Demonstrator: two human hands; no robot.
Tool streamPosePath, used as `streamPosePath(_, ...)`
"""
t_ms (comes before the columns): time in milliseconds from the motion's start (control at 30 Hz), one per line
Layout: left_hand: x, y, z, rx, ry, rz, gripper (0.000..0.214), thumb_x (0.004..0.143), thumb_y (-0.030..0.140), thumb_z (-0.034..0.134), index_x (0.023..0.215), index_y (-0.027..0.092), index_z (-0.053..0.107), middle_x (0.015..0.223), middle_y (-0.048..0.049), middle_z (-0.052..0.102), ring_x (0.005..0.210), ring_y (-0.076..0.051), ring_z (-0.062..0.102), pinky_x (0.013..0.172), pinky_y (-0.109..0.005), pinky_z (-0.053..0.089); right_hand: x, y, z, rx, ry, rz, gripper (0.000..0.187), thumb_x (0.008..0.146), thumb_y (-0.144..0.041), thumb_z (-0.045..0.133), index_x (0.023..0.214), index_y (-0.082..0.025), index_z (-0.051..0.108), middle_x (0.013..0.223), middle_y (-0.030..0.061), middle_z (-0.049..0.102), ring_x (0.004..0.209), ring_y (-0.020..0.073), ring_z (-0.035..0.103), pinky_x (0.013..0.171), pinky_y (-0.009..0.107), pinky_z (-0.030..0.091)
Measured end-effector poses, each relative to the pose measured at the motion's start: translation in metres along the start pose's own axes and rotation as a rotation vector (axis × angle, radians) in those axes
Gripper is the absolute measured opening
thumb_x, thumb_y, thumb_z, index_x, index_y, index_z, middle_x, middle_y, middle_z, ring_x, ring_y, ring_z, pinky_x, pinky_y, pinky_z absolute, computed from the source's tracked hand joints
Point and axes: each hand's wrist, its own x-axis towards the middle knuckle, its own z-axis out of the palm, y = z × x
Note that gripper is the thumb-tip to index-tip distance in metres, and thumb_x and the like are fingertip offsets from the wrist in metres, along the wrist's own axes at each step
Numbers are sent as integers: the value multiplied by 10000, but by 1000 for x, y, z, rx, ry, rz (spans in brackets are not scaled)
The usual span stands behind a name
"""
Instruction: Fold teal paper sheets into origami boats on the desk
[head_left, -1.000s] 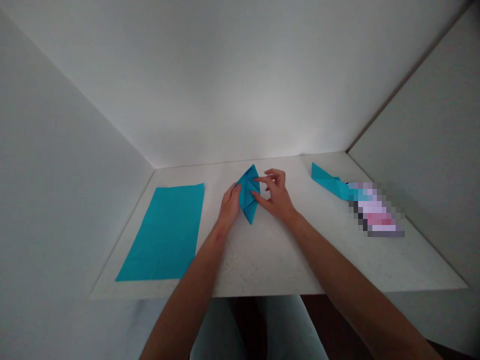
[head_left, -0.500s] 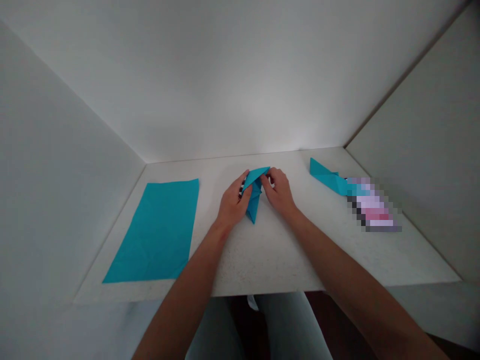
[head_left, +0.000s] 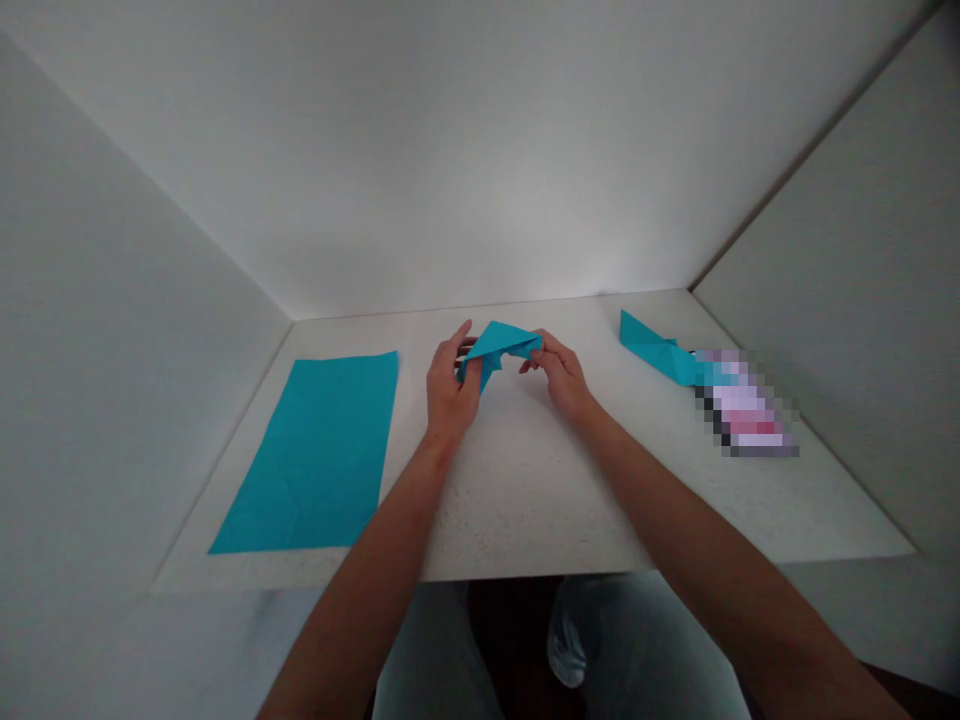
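Note:
A folded piece of blue paper (head_left: 499, 340) is held up between my two hands above the white table, in the middle of the head view. My left hand (head_left: 452, 390) grips its left end, thumb in front and fingers behind. At the right end, my right hand (head_left: 562, 370) pinches a corner of the paper. Several creased flaps hang along its lower side. Some fingers of both hands are partly hidden behind the paper.
A flat blue sheet of paper (head_left: 315, 450) lies on the white table (head_left: 525, 500) at the left. To the right lies another folded blue paper (head_left: 656, 350), its end over a blurred-out flat object (head_left: 750, 410). White walls (head_left: 480, 150) enclose the back and sides.
The folded paper has turned in my hands; its pointed lower part no longer hangs toward me. My left hand has moved slightly left, and my right hand now grips the right corner.

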Motion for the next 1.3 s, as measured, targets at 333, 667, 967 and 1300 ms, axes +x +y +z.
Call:
streamPosePath(333,7,1,-10,85,31,-11,318,1067,417,611,1295,280,786,1308,-83,775,1194,-250,701,1089,-402,550,2,-6,-9,159,-39,61,330,807,-467,637,588,-232,559,842,64,572,721,207,556,606,378,555)
streamPosePath(667,8,-6,1,-108,-196,-263,378,950,369,722,1297,231,785,1272,-116,797,1020,-246,759,730,-306,605,8,4,-28,202,142,158,378,861,-594,533,673,-268,500,692,28,475,674,233,556,590,388,538)
streamPosePath(967,7,-15,3,-157,-352,-295,585,839,249,792,1413,243,683,1371,-122,742,1199,-279,706,847,-353,622,9,10,-18,187,177,225,445,907,-683,603,805,-286,430,711,-23,495,610,185,532,544,320,515)
streamPosePath(1300,8,-12,5,-109,-105,-275,471,873,275,775,1339,244,716,1240,-101,756,1111,-242,694,785,-302,571,-4,12,-2,-202,19,30,446,874,-557,818,1172,-263,664,1154,79,748,1083,297,709,990,485,597)
